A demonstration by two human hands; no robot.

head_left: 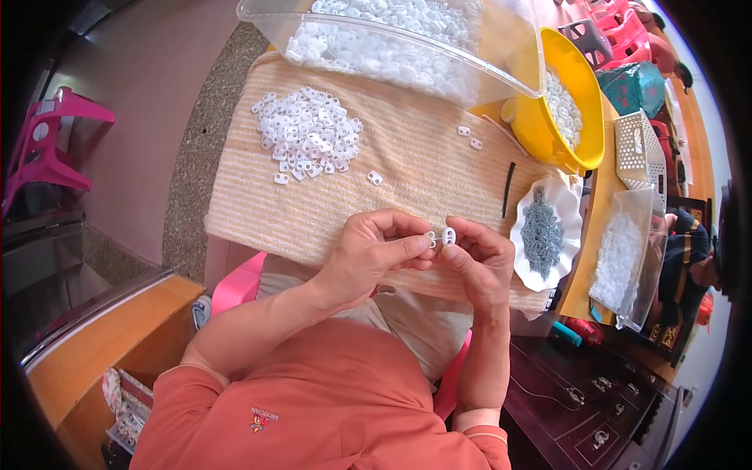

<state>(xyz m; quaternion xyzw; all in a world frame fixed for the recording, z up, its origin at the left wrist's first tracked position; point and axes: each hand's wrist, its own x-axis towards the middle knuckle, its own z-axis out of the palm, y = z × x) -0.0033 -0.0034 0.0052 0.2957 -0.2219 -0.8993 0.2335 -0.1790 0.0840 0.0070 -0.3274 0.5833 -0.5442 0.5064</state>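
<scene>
Above my lap, at the near edge of the cloth-covered table, both hands meet with their fingertips almost touching. My left hand (382,244) pinches a small white plastic part (432,237) between thumb and forefinger. Between the thumb and forefinger of my right hand (484,262) is a white two-holed plastic piece (449,235), held upright beside the first part. A pile of similar white two-holed pieces (307,131) lies farther off to the left, with one loose piece (374,178) nearer my hands. Right of my right hand stands a white scalloped dish (576,215) of small grey spring-like parts (541,235).
A clear plastic bin (501,82) of white parts spans the table's far side. Beside it sits a yellow basin (591,145) with more white pieces. A thin black stick (508,189) lies on the striped cloth (266,211). Pink stools (59,145) and a person (693,254) are around.
</scene>
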